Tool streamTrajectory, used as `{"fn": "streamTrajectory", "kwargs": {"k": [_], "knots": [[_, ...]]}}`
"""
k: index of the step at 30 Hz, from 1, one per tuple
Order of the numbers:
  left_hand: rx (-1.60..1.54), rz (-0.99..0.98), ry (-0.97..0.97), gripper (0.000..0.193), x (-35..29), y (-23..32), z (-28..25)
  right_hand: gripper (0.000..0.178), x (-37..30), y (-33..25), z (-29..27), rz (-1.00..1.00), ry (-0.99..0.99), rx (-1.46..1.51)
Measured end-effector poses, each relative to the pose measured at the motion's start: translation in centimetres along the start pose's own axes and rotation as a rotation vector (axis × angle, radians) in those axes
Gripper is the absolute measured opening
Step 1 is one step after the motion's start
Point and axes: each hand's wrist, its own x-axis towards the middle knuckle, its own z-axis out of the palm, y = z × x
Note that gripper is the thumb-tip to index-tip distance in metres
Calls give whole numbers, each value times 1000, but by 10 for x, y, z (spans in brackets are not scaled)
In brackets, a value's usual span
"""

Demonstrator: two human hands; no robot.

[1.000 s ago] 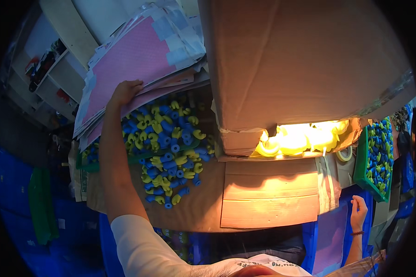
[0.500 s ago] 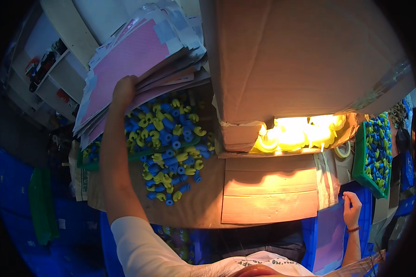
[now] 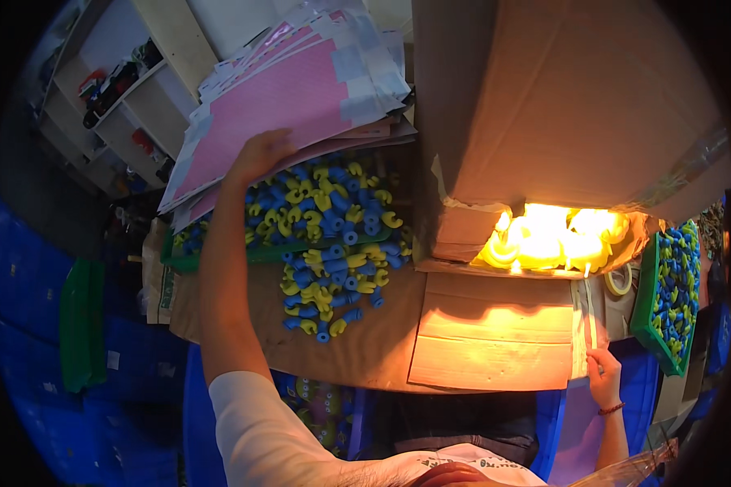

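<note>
My left hand (image 3: 266,152) rests on the front edge of a thick stack of pink and white sheets (image 3: 276,93), its fingers lying along the top sheet. Under the stack's near edge, a green tray (image 3: 256,256) is heaped with small blue and yellow hook-shaped pieces (image 3: 317,207). More of these pieces (image 3: 333,280) lie loose on the brown board in front of the tray. My right hand (image 3: 603,380) is at the right front corner of the cardboard flap (image 3: 495,333), fingers curled together by a pale thin strip. What it pinches, if anything, cannot be made out.
A big cardboard box (image 3: 577,97) stands at the back right, with brightly lit yellow shapes (image 3: 544,239) in its low opening. To its right are a tape roll (image 3: 618,280) and another green tray (image 3: 648,325) of blue and yellow pieces. Blue bins (image 3: 638,390) stand below the table edge.
The view has shifted, so the scene sits further right. My left hand has gone from gripping the sheets' edge to lying on top. My right hand has moved left and up to the flap.
</note>
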Motion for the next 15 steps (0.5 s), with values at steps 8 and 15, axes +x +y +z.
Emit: {"fn": "streamTrajectory", "kwargs": {"k": [8, 15], "knots": [[-144, -96, -161, 40, 12, 8, 4, 11, -18, 5, -3, 80, -22, -8], [99, -28, 113, 28, 9, 0, 19, 11, -19, 7, 3, 29, -24, 2]]}}
